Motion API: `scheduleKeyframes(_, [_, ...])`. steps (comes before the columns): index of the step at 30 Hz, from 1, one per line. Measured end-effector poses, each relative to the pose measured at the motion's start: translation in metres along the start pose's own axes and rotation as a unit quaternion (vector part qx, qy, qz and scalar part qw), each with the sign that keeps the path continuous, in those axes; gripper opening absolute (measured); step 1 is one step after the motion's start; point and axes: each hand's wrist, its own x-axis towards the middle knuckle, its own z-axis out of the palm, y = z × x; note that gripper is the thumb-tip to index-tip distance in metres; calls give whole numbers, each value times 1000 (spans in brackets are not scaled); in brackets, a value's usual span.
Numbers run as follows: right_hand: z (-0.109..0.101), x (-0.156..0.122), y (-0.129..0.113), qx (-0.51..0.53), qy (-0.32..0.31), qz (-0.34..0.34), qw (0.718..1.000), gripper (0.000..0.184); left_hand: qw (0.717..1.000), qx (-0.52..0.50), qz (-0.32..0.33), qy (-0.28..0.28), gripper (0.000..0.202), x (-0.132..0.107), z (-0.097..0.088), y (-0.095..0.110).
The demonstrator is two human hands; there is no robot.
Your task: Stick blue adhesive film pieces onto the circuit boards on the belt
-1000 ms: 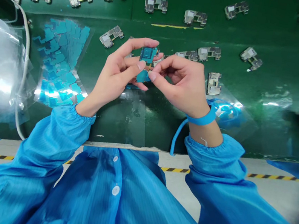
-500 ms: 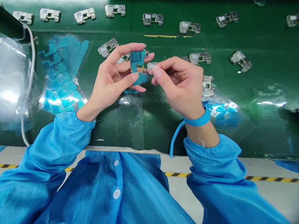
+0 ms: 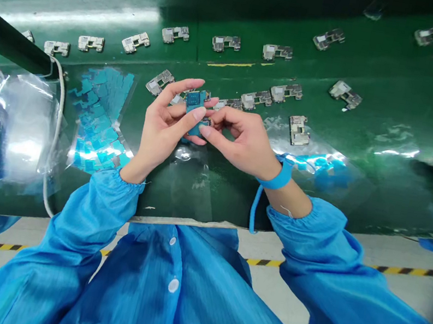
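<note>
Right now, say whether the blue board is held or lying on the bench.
Held: the blue board sits between the left hand and right hand, with fingers of both pinching it.

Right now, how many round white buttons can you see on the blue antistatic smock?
2: one round white button sits higher on the front of the blue antistatic smock, and the other sits lower down. More may be hidden below the view.
</note>
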Motion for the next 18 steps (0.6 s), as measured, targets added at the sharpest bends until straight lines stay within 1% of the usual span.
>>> scheduleKeyframes(3, [-1,1,-2,-18,-20,-4,1000,42,999,6,-39,37,56,-2,5,7])
scheduleKeyframes(7, [2,-2,-4,-36,-31,-15,999,37,996,-21,-64,54,42,-1,6,4])
scheduleKeyframes(9, [4,-2,-1,-31,-39,-10,999,37,994,-32,-78,63,42,0,6,2])
scheduleKeyframes(11, [1,4,5,-17,-55,8,998,43,993,-40,-90,64,44,2,4,2])
scheduleKeyframes(13, [-11,25,13,-4,-67,29,997,50,992,-44,-93,67,56,4,1,2])
scheduleKeyframes(15, [-31,59,21,-21,-50,53,997,47,992,-41,-84,84,64,6,-2,5])
scheduleKeyframes(16, [-43,80,25,-58,-24,66,996,41,991,-39,-78,98,62,7,-4,6])
scheduleKeyframes(17, [-55,102,29,-107,2,95,990,35,990,-37,-72,111,56,8,-6,8])
scheduleKeyframes(18, [-66,123,33,-175,29,132,975,33,990,-37,-67,123,49,8,-8,10])
